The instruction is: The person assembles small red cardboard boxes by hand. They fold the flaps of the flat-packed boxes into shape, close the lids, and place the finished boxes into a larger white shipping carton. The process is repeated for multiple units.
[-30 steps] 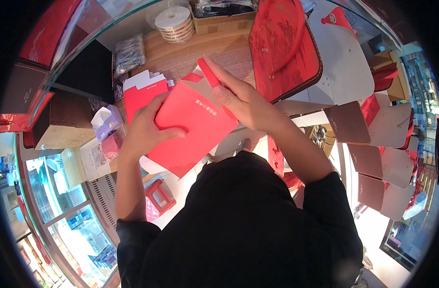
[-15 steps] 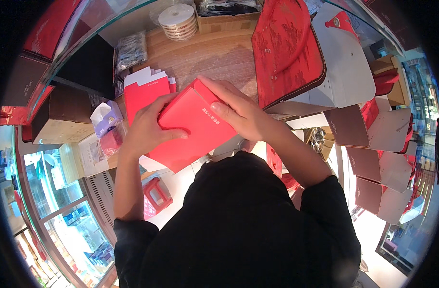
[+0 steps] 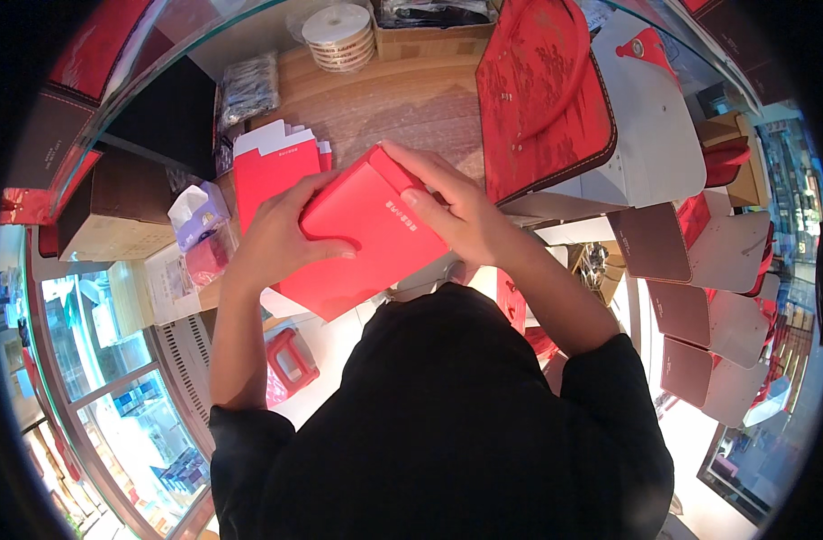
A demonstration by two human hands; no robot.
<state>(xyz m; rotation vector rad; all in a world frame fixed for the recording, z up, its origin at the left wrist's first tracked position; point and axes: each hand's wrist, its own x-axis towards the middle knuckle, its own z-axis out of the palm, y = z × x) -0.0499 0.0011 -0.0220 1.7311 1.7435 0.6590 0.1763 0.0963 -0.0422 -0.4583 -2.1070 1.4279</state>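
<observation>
Tilted in front of my chest, over the near edge of the table, is a red cardboard box (image 3: 366, 243) with small white print on its upper face. My left hand (image 3: 281, 229) clasps its left side, thumb lying across the top face and fingers hidden behind the edge. At the far right end my right hand (image 3: 456, 211) grips the box, its fingers along the end panel and its thumb on the top face. Beside my left hand, red flat cartons (image 3: 263, 166) with white tabs lie stacked on the table.
A red patterned bag-like case (image 3: 542, 108) stands at the right of the wooden table (image 3: 411, 108). At the back are a ribbon spool stack (image 3: 338, 36) and a cardboard box (image 3: 434, 40). A purple tissue pack (image 3: 197, 216) sits left. Several brown-and-white cases (image 3: 659, 243) fill the right side.
My right hand has shifted slightly along the end of the red box, with its thumb moved a little. My left hand keeps nearly the same hold.
</observation>
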